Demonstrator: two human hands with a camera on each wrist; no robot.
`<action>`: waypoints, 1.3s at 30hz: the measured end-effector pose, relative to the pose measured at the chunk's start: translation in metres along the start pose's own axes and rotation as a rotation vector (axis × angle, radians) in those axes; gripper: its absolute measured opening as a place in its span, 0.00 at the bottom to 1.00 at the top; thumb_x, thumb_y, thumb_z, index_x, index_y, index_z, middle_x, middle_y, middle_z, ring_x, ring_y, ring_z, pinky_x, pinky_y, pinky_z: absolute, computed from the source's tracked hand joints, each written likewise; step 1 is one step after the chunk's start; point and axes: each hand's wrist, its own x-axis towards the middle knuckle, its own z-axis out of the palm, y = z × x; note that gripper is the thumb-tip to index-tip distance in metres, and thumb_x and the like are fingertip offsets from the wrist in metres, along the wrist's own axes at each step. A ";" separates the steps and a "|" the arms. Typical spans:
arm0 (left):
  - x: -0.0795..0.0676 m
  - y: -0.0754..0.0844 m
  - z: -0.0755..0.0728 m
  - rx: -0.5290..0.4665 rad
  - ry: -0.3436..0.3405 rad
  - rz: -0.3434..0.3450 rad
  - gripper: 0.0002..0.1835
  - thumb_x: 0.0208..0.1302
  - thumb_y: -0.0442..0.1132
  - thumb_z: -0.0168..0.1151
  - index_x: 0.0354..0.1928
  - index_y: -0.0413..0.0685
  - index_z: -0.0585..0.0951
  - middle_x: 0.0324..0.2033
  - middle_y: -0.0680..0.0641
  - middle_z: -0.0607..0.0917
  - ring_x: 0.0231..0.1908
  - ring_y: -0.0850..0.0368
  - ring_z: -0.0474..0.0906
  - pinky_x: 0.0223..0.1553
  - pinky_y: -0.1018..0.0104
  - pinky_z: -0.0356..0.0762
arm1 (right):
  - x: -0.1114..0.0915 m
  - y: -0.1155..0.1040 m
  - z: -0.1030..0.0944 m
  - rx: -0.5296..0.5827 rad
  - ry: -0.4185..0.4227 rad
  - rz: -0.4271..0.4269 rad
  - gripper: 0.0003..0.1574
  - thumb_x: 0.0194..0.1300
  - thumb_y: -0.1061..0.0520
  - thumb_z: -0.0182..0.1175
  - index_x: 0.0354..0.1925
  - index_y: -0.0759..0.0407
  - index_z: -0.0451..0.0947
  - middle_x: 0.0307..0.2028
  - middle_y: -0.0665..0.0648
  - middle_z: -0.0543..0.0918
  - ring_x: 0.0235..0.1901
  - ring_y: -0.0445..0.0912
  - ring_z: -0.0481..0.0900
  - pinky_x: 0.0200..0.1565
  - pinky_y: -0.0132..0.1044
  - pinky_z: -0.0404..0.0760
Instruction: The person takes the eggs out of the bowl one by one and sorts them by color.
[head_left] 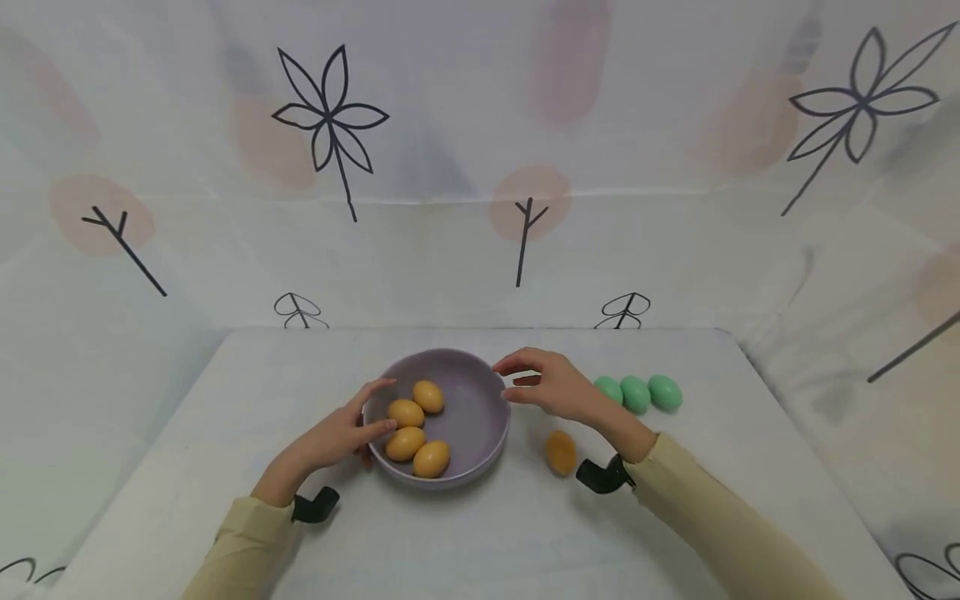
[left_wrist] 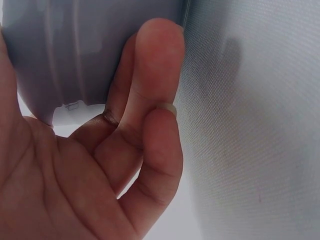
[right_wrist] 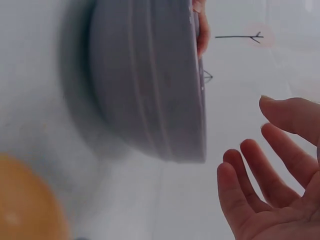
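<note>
We see the left hand (head_left: 330,437) gripping the purple bowl (head_left: 472,412) at the rim on that hand's side, the thumb over the rim and other fingers curled along the outer wall. The bowl therefore sits just to the right of the left hand, resting on the white surface (head_left: 450,542). Close by the left thumb, inside the bowl, we count four yellow eggs (head_left: 406,444); they lie near one another on the left hand's side, and the bowl's floor nearer the right hand is bare.

We find the right hand (head_left: 555,387) open and holding nothing, its fingers loosely bent and spread toward the opposite rim; the right wrist view shows a gap between them and the bowl. On the near side of the right hand, below its wrist, a lone yellow egg (head_left: 561,452) lies on the surface, outside the bowl. To the right of the right hand, beyond its forearm, we see three green eggs (head_left: 635,394) in a row, the leftmost partly hidden by the wrist
</note>
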 end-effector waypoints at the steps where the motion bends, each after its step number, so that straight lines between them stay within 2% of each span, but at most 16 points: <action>1: 0.000 0.000 0.000 0.000 -0.001 0.001 0.38 0.71 0.57 0.58 0.76 0.69 0.51 0.24 0.43 0.81 0.24 0.47 0.80 0.36 0.56 0.70 | 0.005 -0.003 0.001 0.002 -0.016 0.002 0.25 0.64 0.60 0.69 0.58 0.63 0.78 0.56 0.60 0.80 0.58 0.53 0.77 0.57 0.45 0.75; 4: 0.000 -0.001 0.000 0.001 -0.001 0.003 0.38 0.71 0.57 0.58 0.76 0.68 0.51 0.24 0.43 0.81 0.24 0.48 0.80 0.37 0.56 0.70 | 0.021 -0.010 0.006 0.005 -0.054 0.000 0.24 0.64 0.61 0.68 0.58 0.64 0.78 0.57 0.60 0.80 0.58 0.52 0.77 0.58 0.44 0.75; 12: -0.001 0.001 -0.001 -0.004 -0.006 -0.012 0.38 0.71 0.58 0.57 0.76 0.69 0.51 0.25 0.43 0.81 0.25 0.47 0.80 0.37 0.56 0.71 | 0.061 -0.022 0.022 -0.021 -0.139 -0.036 0.23 0.65 0.58 0.68 0.58 0.59 0.80 0.56 0.59 0.82 0.56 0.49 0.78 0.57 0.44 0.74; 15: -0.002 0.003 -0.002 -0.002 -0.008 -0.015 0.38 0.71 0.58 0.57 0.76 0.69 0.50 0.26 0.43 0.81 0.25 0.48 0.80 0.37 0.56 0.71 | 0.074 -0.023 0.029 -0.003 -0.180 -0.031 0.24 0.65 0.58 0.67 0.59 0.62 0.79 0.57 0.61 0.81 0.58 0.49 0.78 0.58 0.44 0.73; 20: -0.002 0.004 -0.003 -0.003 -0.015 -0.015 0.38 0.72 0.58 0.56 0.76 0.69 0.50 0.24 0.43 0.82 0.25 0.48 0.80 0.37 0.56 0.70 | 0.093 -0.021 0.042 -0.003 -0.232 -0.017 0.24 0.66 0.57 0.65 0.59 0.61 0.80 0.57 0.58 0.82 0.59 0.49 0.78 0.60 0.42 0.71; 26: -0.001 0.001 -0.002 -0.009 -0.017 -0.013 0.38 0.72 0.58 0.57 0.76 0.69 0.50 0.23 0.44 0.82 0.25 0.48 0.80 0.37 0.55 0.70 | 0.106 -0.017 0.054 0.002 -0.308 0.012 0.24 0.65 0.60 0.66 0.60 0.61 0.79 0.58 0.59 0.81 0.61 0.52 0.76 0.61 0.42 0.70; 33: 0.001 -0.001 -0.001 -0.015 -0.017 -0.005 0.38 0.72 0.58 0.57 0.76 0.68 0.50 0.22 0.44 0.83 0.25 0.47 0.80 0.37 0.55 0.70 | 0.113 -0.010 0.062 -0.024 -0.374 0.071 0.29 0.62 0.64 0.67 0.61 0.60 0.78 0.61 0.55 0.79 0.62 0.49 0.73 0.64 0.44 0.66; 39: 0.000 -0.001 -0.001 -0.009 -0.017 -0.003 0.38 0.72 0.58 0.56 0.76 0.68 0.50 0.22 0.45 0.83 0.25 0.48 0.79 0.36 0.56 0.70 | 0.113 -0.010 0.066 -0.102 -0.421 0.137 0.33 0.56 0.64 0.69 0.61 0.53 0.80 0.62 0.51 0.77 0.61 0.45 0.71 0.65 0.46 0.63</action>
